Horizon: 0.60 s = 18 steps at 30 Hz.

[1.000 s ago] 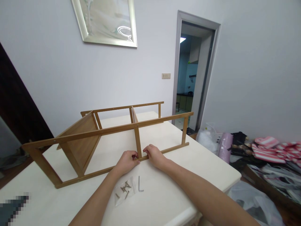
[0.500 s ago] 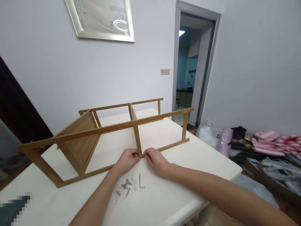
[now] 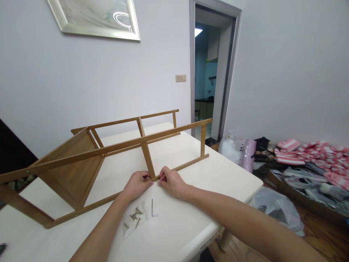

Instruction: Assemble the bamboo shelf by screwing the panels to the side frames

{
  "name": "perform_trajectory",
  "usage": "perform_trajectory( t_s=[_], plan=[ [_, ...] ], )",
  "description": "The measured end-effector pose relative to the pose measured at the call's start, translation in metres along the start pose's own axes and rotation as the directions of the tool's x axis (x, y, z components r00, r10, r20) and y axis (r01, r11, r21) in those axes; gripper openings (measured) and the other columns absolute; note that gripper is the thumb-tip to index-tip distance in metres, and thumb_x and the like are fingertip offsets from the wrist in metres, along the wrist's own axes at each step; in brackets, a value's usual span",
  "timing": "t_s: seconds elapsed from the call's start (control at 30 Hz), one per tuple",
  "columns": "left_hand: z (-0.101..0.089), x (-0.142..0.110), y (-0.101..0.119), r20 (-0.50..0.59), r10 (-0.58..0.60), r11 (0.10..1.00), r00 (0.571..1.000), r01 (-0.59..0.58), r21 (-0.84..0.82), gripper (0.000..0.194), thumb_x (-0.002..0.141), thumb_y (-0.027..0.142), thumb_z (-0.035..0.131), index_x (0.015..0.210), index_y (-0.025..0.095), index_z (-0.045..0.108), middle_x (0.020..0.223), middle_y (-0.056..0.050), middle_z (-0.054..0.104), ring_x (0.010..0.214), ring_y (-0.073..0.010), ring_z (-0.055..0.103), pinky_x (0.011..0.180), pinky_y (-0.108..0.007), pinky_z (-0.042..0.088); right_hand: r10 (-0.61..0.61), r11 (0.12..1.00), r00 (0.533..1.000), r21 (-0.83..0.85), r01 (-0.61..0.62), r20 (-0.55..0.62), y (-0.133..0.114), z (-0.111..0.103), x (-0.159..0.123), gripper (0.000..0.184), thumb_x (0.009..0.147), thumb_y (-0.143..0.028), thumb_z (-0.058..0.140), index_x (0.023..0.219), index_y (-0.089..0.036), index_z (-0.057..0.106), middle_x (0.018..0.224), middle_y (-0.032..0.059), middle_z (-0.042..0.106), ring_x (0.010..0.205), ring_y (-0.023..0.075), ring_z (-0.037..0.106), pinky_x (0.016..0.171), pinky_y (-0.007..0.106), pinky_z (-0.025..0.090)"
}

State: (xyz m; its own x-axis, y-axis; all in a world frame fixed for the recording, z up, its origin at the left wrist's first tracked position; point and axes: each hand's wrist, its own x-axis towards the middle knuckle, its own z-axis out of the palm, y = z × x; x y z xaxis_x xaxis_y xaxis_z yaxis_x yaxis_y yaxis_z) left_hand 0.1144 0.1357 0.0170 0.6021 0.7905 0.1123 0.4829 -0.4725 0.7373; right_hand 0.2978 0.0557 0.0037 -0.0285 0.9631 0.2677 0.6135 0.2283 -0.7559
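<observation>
Wooden frame [image 3: 120,146] lies on its side across the white table [image 3: 231,182], brown panel [image 3: 79,160] fitted toward its left end. Bag of screws [image 3: 130,230] sits on the table, near side. Left hand [image 3: 136,185] grips the near lower rail, just left of the middle crossbar [image 3: 147,159]. Hex key [image 3: 152,208] lies right of the bag. Right hand [image 3: 173,183]: fingertips bunched at the rail, just right of the crossbar; can't tell if they're holding anything.
</observation>
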Motion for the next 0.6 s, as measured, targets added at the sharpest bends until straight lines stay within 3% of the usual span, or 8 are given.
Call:
perform_trajectory(
  t_s=[0.6],
  plan=[
    [0.0003,-0.0018,0.0067,-0.023,-0.005,0.999,1.000,0.006,0.045,0.014,0.066,0.025,0.060,0.072,0.016,0.068,0.064,0.002,0.059,0.062,-0.0151,0.051,0.059,-0.025,0.036,-0.028,0.980,0.999,-0.197,0.036,0.040,-0.0030,0.0025,0.0030,0.020,0.081,-0.018,0.065,0.093,-0.024,0.050,0.080,-0.0032,0.067,0.071,0.0147,0.059,0.060,0.023,0.033]
  ],
)
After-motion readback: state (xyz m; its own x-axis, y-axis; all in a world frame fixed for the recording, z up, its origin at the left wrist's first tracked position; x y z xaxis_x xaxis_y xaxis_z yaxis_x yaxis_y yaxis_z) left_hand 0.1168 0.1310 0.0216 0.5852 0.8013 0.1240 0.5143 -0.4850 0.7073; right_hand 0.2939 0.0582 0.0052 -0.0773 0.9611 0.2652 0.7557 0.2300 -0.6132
